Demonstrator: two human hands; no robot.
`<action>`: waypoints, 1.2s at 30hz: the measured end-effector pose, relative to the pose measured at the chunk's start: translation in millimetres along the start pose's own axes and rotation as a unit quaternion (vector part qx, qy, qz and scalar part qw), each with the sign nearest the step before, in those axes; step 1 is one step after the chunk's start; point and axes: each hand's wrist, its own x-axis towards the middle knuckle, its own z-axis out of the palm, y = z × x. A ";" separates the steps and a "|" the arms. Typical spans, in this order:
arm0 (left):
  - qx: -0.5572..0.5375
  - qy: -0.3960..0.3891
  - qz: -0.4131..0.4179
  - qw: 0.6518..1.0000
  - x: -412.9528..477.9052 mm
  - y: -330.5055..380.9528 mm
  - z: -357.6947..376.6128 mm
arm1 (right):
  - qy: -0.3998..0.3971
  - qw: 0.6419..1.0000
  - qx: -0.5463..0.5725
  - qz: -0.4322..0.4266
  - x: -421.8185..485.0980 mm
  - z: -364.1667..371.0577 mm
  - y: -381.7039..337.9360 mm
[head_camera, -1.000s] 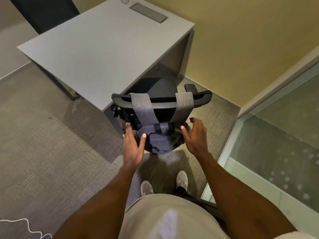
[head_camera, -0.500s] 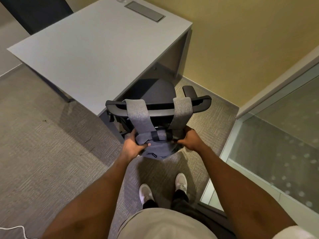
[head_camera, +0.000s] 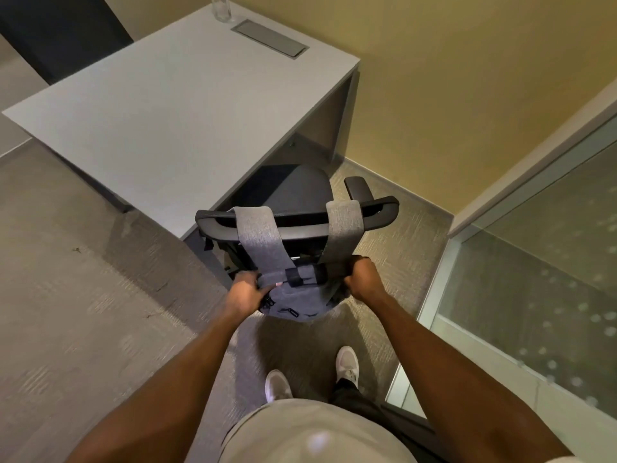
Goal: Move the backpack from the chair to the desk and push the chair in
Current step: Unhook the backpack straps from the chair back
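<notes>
Both hands are on the backpack [head_camera: 293,295]: the left hand [head_camera: 245,293] is closed on its upper left corner with the thumb over the top edge, and the right hand [head_camera: 362,279] is closed in a fist on the upper right side. The backpack hangs behind the back of the chair [head_camera: 300,222], with its two grey straps [head_camera: 258,235] looped up and over the top rail. Its lower part is hidden by the hands and the angle, so whether the weight now rests in the hands or on the straps is hard to say.

The chair stands near the corner of the desk [head_camera: 167,105], its seat partly under the edge but the back well out from it. On the desk top only a clear bottle [head_camera: 221,7] at the far edge and a grey cable hatch [head_camera: 268,38] are visible, so there is plenty of bare surface for the bag.

By my reading the task is at its start. A grip is taken, nothing more. Left to do: lift the straps clear of the rail, carry the backpack to the desk, set it down, then push the chair in.
</notes>
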 end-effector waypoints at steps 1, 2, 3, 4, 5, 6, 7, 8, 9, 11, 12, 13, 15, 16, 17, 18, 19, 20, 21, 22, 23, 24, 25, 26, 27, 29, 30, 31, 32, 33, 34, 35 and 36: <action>0.010 -0.002 0.001 1.000 0.6 -0.7 0.1 | 0.010 1.000 -0.004 -0.001 -0.6 -0.4 0.4; 0.021 -0.008 0.001 1.000 0.2 0.7 -1.5 | 0.019 1.000 -0.007 -0.003 -1.4 -1.5 0.6; 0.029 -0.011 0.007 0.999 1.4 -0.5 -2.0 | 0.025 1.000 -0.006 -0.005 -1.3 -1.4 2.4; 0.035 -0.015 0.010 0.999 0.8 0.6 -3.9 | 0.030 1.000 -0.003 -0.005 -0.4 -1.0 4.0; 0.040 -0.015 0.016 0.999 0.9 0.6 -5.0 | 0.034 0.999 0.000 -0.004 -1.1 -2.0 3.5; 0.046 -0.015 0.016 0.999 -1.7 3.2 -7.9 | 0.038 0.999 0.005 -0.001 -2.0 -3.1 2.0; 0.052 -0.012 0.023 0.998 -1.5 2.0 -8.8 | 0.045 0.999 0.006 -0.001 -4.4 -5.0 -0.4; 0.061 -0.012 0.028 0.998 -3.3 2.5 -11.1 | 0.051 0.999 0.007 -0.002 -6.1 -6.9 -1.5; 0.069 -0.010 0.040 0.997 -4.2 1.0 -12.4 | 0.056 0.998 0.009 -0.005 -7.8 -8.5 -2.0; 0.079 -0.005 0.065 0.995 -4.8 -2.5 -14.9 | 0.063 0.998 0.010 -0.013 -10.4 -12.2 -1.2; 0.077 0.002 0.072 0.994 -5.2 -4.1 -15.9 | 0.068 0.998 0.007 -0.016 -11.9 -14.3 -0.1; 0.073 0.012 0.076 0.994 -6.1 -5.1 -17.0 | 0.072 0.997 0.004 -0.022 -14.2 -17.1 0.1; 0.060 0.036 0.089 0.994 -12.0 -0.8 -20.4 | 0.087 0.995 0.004 -0.043 -19.6 -24.3 -1.7; 0.052 0.045 0.097 0.993 -16.3 3.1 -21.9 | 0.094 0.994 0.011 -0.053 -22.3 -28.4 -3.5; 0.039 0.052 0.105 0.992 -20.4 6.6 -23.0 | 0.099 0.993 0.022 -0.060 -26.0 -33.6 -6.4; 0.025 0.059 0.111 0.992 -24.5 10.7 -24.0 | 0.102 0.992 0.032 -0.067 -28.0 -38.5 -8.6; 0.013 0.070 0.117 0.991 -28.2 14.8 -24.4 | 0.104 0.991 0.039 -0.072 -29.9 -43.4 -11.2; 0.001 0.086 0.120 0.989 -32.2 19.3 -25.5 | 0.106 0.990 0.044 -0.081 -32.2 -48.8 -14.1; -0.010 0.102 0.124 0.987 -36.6 24.7 -26.4 | 0.108 0.989 0.046 -0.090 -34.1 -54.1 -17.0; -0.021 0.114 0.129 0.985 -40.2 28.7 -27.9 | 0.108 0.988 0.051 -0.097 -35.1 -58.8 -18.6; -0.030 0.121 0.139 0.982 -43.9 33.0 -29.6 | 0.107 0.987 0.057 -0.101 -35.1 -63.5 -19.1; -0.038 0.127 0.148 0.980 -47.4 37.3 -31.5 | 0.105 0.987 0.063 -0.106 -35.5 -68.7 -19.6; -0.049 0.130 0.155 0.978 -50.8 42.1 -33.8 | 0.099 0.986 0.069 -0.112 -36.0 -74.1 -20.0; -0.058 0.135 0.162 0.976 -53.1 46.4 -35.5 | 0.096 0.985 0.073 -0.125 -37.1 -79.2 -20.7; -0.065 0.143 0.169 0.973 -54.9 51.1 -37.2 | 0.098 0.983 0.078 -0.138 -38.9 -85.0 -22.5; -0.067 0.157 0.192 0.966 -58.1 60.5 -39.1 | 0.086 0.978 0.111 -0.152 -47.4 -99.2 -27.8; -0.066 0.159 0.204 0.964 -58.9 65.6 -39.7 | 0.061 0.977 0.143 -0.147 -52.3 -109.1 -31.1; -0.063 0.159 0.214 0.962 -59.3 70.9 -41.2 | 0.023 0.974 0.175 -0.144 -56.8 -120.5 -33.4; -0.058 0.160 0.221 0.960 -59.1 75.0 -43.1 | -0.030 0.968 0.202 -0.143 -60.8 -131.8 -34.1; -0.050 0.163 0.228 0.959 -58.7 79.6 -45.4 | -0.085 0.960 0.224 -0.143 -64.6 -142.7 -35.3; -0.043 0.164 0.235 0.957 -57.5 83.8 -47.3 | -0.126 0.948 0.257 -0.138 -65.9 -150.7 -35.4; -0.039 0.164 0.239 0.956 -55.3 87.3 -49.1 | -0.140 0.934 0.303 -0.124 -64.9 -156.4 -36.6; -0.035 0.161 0.241 0.956 -52.9 89.8 -50.4 | -0.125 0.921 0.356 -0.100 -60.6 -159.4 -37.6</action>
